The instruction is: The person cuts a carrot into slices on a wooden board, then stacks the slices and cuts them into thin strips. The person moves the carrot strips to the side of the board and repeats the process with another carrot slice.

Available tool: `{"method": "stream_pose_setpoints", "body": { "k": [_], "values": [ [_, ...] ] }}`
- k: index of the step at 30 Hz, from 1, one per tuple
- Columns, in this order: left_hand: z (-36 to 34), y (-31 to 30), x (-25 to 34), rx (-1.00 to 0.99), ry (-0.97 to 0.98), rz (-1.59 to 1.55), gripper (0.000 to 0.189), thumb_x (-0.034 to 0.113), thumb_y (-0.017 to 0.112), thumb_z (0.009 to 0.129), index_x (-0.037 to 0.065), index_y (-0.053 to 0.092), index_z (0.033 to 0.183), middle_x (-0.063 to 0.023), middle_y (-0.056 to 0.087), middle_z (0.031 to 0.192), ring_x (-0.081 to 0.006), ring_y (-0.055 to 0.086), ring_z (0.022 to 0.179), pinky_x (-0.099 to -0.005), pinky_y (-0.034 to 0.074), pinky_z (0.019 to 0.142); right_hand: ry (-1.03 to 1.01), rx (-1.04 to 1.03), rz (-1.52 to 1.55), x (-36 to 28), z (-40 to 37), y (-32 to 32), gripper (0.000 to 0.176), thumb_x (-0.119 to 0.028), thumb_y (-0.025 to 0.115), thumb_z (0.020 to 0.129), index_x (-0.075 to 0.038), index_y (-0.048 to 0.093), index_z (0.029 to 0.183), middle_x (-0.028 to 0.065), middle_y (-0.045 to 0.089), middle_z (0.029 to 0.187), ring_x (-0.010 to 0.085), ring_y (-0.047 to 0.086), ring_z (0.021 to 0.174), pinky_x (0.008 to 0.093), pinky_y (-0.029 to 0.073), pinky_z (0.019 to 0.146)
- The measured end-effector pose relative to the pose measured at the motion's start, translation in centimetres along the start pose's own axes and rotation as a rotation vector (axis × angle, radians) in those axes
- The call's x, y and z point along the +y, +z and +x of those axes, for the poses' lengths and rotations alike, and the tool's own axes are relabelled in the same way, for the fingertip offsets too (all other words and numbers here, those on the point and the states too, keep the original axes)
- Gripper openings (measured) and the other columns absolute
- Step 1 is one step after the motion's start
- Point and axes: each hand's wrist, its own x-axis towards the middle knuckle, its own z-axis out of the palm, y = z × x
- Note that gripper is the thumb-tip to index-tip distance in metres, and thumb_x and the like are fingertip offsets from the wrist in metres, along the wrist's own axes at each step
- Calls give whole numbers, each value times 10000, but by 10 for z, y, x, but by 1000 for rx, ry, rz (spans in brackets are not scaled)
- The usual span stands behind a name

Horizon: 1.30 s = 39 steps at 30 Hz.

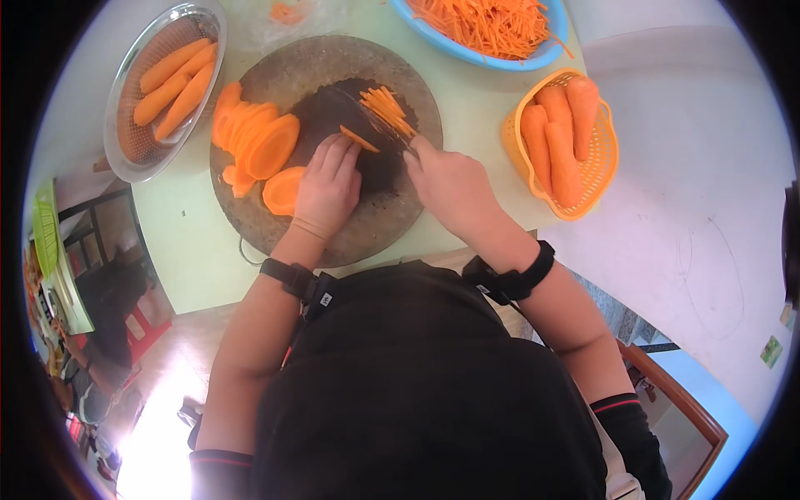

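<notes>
On a round, worn chopping board (275, 71), my left hand (330, 182) has its fingers curled and pressed together over a carrot piece (360, 140), whose thin orange edge shows at the fingertips. My right hand (454, 185) is closed around a knife (390, 129); its handle is hidden in the fist and its dark blade is hard to tell from the board's dark patch. Thin carrot sticks (383, 107) lie just beyond the blade. Overlapping carrot slices (265, 143) spread on the board's left side, and one slice (283, 192) sits beside my left wrist.
An oval metal strainer (121, 137) with several peeled carrots stands at the left. A yellow basket (607, 171) at the right holds several more. Behind the board, a blue basin (479, 58) is heaped with shredded carrot, near a clear plastic bag (321, 17).
</notes>
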Motion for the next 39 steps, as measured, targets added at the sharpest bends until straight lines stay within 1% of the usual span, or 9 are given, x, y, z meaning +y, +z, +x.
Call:
{"method": "stream_pose_setpoints", "body": {
  "k": [9,19,22,25,28,30,33,37,39],
  "values": [
    [-5,3,-2,9,11,21,388,-25,653,673,-50,620,1059,-172,587,1124,-354,562,1129,-411,510,932,-131,-50,-186,-8,-33,-1,179,-63,588,816,-6,544,981,112,630,682,272,668,581,359,529,513],
    [-2,0,0,21,36,10,354,-13,671,681,-42,625,1031,-171,592,1116,-368,568,1098,-412,514,913,-124,-93,-241,-21,-30,4,192,-55,567,835,13,541,1012,134,641,716,260,681,606,341,535,512],
    [-3,1,0,16,34,-1,361,-18,666,679,-43,625,1037,-171,594,1111,-368,568,1093,-412,513,911,-117,-48,-204,-23,-23,9,167,-59,558,847,12,537,997,134,641,699,262,686,613,344,537,517],
    [-6,3,-1,-8,15,7,383,-29,655,678,-47,624,1059,-169,595,1110,-364,567,1096,-412,512,916,-100,-35,-169,-22,-20,9,167,-75,564,847,7,536,990,149,653,694,292,689,628,380,546,541],
    [-2,1,1,6,12,9,401,-38,639,683,-52,623,1083,-169,594,1116,-353,567,1111,-411,508,932,-27,-78,-161,-12,-11,8,142,-116,549,898,-9,543,991,160,651,674,322,681,632,424,539,553],
    [-1,0,0,18,17,-6,405,-41,630,687,-54,623,1092,-169,593,1118,-347,567,1120,-409,506,941,62,-42,16,-5,-7,-3,148,-162,516,956,-26,554,999,172,648,669,335,672,633,450,524,548],
    [-3,2,0,27,5,-21,403,-40,620,695,-55,621,1098,-169,592,1123,-339,567,1131,-406,502,955,28,-20,-13,-4,-12,-7,184,-202,477,999,-37,557,987,165,628,636,336,659,610,451,513,536],
    [-4,3,-1,35,13,-2,395,-40,623,695,-54,623,1089,-167,593,1115,-341,569,1125,-405,510,940,-28,-72,-69,-8,-24,-5,129,-148,525,945,-26,553,975,154,627,635,327,656,585,428,519,529],
    [-5,2,-2,36,13,4,385,-41,626,692,-55,625,1076,-167,593,1106,-342,570,1121,-404,513,931,-94,-67,-156,-9,-28,-4,123,-84,563,866,-10,547,964,144,632,646,315,656,565,401,528,526]
  ]
}}
